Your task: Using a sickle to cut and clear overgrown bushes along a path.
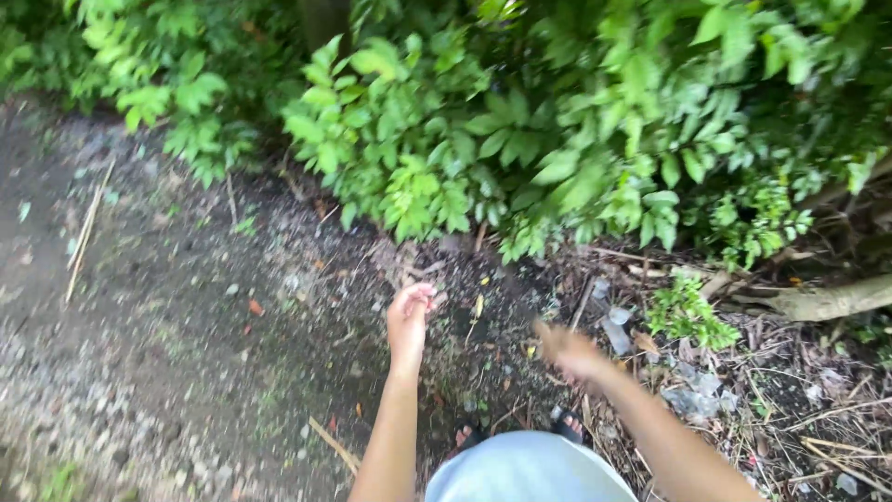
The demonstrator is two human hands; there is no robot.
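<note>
My left hand reaches out over the dark soil, fingers loosely curled, with nothing visible in it. My right hand is blurred by motion over the leaf litter, and whether it holds anything is unclear. Both hands point toward the leafy green bushes ahead. Below the arms I see my light blue clothing and sandalled feet.
A gravel and dirt path runs on the left. Dry twigs, fallen leaves and scraps of clear plastic litter lie at the right. A thick root or branch lies at the far right under the bushes.
</note>
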